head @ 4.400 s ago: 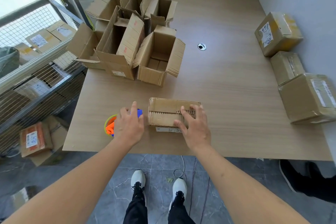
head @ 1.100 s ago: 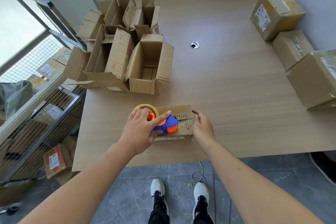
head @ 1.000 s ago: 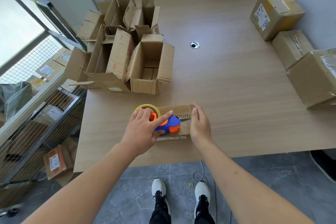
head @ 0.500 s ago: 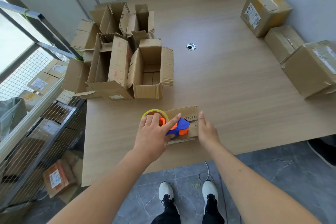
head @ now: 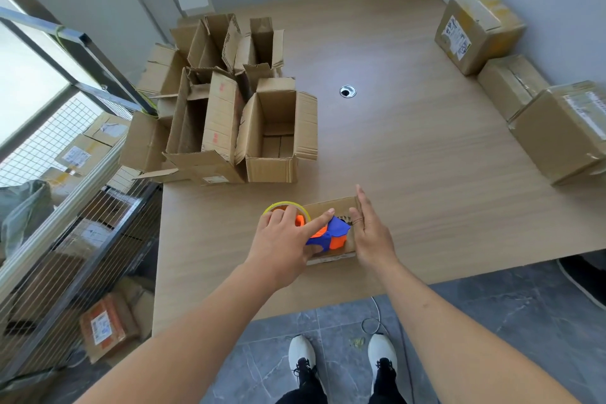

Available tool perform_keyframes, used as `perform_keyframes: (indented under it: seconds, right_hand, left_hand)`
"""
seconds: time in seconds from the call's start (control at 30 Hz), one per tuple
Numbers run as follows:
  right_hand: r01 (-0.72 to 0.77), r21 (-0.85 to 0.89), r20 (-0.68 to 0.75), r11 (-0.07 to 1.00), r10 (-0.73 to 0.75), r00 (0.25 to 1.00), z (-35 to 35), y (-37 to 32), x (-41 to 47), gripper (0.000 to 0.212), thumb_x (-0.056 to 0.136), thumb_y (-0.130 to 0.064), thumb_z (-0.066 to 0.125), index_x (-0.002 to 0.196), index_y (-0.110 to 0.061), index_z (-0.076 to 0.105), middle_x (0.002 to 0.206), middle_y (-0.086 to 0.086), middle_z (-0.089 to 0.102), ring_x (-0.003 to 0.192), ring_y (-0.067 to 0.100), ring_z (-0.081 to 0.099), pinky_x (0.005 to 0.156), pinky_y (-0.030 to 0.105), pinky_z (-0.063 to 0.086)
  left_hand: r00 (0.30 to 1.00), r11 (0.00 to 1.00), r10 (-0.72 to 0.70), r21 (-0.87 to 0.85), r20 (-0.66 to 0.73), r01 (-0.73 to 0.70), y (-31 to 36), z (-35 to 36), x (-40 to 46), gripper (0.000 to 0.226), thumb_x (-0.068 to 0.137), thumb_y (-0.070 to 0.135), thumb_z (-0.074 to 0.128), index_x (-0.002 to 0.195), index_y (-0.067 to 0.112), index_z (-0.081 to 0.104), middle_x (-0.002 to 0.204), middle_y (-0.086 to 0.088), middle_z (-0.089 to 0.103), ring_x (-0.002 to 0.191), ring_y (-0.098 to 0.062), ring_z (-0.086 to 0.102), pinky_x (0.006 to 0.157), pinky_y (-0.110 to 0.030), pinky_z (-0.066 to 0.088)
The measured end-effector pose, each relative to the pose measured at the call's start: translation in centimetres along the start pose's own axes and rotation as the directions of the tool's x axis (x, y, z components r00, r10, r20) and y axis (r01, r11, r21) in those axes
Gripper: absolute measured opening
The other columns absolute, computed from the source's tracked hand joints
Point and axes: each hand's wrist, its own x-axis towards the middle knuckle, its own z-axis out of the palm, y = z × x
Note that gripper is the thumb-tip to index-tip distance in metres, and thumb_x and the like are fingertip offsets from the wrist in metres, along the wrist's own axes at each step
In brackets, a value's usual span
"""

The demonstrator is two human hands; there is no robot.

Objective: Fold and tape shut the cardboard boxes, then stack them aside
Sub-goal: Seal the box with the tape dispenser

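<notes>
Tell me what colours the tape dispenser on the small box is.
The tape dispenser is blue and orange, with a yellowish tape roll; head view.

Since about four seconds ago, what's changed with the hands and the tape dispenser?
The left hand has lifted the tape dispenser off the table and drawn it rightward along the top of the small closed box. The right hand slid off the box top to brace its right end, fingers now straight. The open boxes and sealed boxes stayed put.

On the table (head: 410,154), the left hand (head: 282,243) grips a tape dispenser (head: 328,234) atop a small box (head: 334,207) while the right hand (head: 370,233) steadies its right end.
</notes>
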Motion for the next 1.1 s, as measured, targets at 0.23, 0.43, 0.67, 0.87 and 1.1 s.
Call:
perform_keyframes:
  seconds: [0.23, 0.43, 0.67, 0.87, 1.1]
  right_hand:
    - [-0.037, 0.038, 0.036, 0.999, 0.036, 0.999, -0.1, 0.1, 0.1, 0.049, 0.109, -0.044, 0.035, 0.155, -0.054, 0.022, 0.149, -0.017, 0.053, 0.134, 0.012, 0.054, 0.101, 0.032, 0.044]
    - [-0.028, -0.042, 0.058, 0.999, 0.030, 0.998, -0.2, 0.4, 0.4, 0.046, 0.107, -0.054, 0.031, 0.152, -0.054, 0.024, 0.148, -0.007, 0.056, 0.129, 0.024, 0.057, 0.103, 0.037, 0.045]
    - [-0.052, -0.112, 0.057, 0.992, 0.058, 0.997, -0.4, -0.5, 0.0, 0.041, 0.108, -0.055, 0.029, 0.149, -0.057, 0.024, 0.138, -0.008, 0.062, 0.106, 0.028, 0.065, 0.094, 0.043, 0.051]
    - [-0.051, -0.167, 0.025, 0.985, 0.056, 0.998, -0.2, -1.0, -0.2, 0.041, 0.108, -0.053, 0.028, 0.149, -0.056, 0.023, 0.133, -0.014, 0.064, 0.088, 0.017, 0.058, 0.083, 0.039, 0.049]
    - [0.005, -0.685, -0.267, 0.729, -0.257, 0.929, 1.2, -1.5, 0.1, 0.045, 0.104, -0.032, 0.053, 0.147, -0.022, 0.044, 0.120, 0.015, 0.048, 0.092, 0.031, 0.053, 0.070, 0.040, 0.045]
  left_hand:
    - [0.969, 0.997, 0.075, -0.039, 0.236, -0.067, -0.6, -4.3, 1.6, 0.057, 0.102, 0.060, 0.039, 0.153, 0.061, 0.015, 0.103, 0.002, 0.044, 0.104, -0.026, 0.052, 0.087, -0.038, 0.036]
    - [0.892, 0.925, 0.022, -0.347, 0.452, 0.153, -5.5, -6.5, 1.2, 0.048, 0.102, 0.051, 0.050, 0.147, 0.061, 0.035, 0.130, 0.011, 0.057, 0.109, -0.016, 0.054, 0.090, -0.037, 0.045]
    - [0.791, 0.780, 0.038, -0.513, 0.611, 0.359, -12.2, -5.6, -0.7, 0.046, 0.087, 0.055, 0.058, 0.132, 0.063, 0.052, 0.125, 0.018, 0.066, 0.115, -0.014, 0.061, 0.109, -0.051, 0.043]
    - [0.739, 0.685, -0.035, -0.523, 0.673, 0.508, -17.3, -2.8, -2.3, 0.044, 0.083, 0.057, 0.075, 0.123, 0.053, 0.058, 0.123, 0.013, 0.070, 0.114, -0.013, 0.064, 0.110, -0.043, 0.043]
    - [0.825, 0.681, -0.019, -0.597, 0.564, 0.424, -15.0, 1.6, -2.1, 0.035, 0.103, 0.032, 0.059, 0.130, 0.053, 0.057, 0.118, 0.018, 0.067, 0.108, -0.010, 0.062, 0.091, -0.029, 0.046]
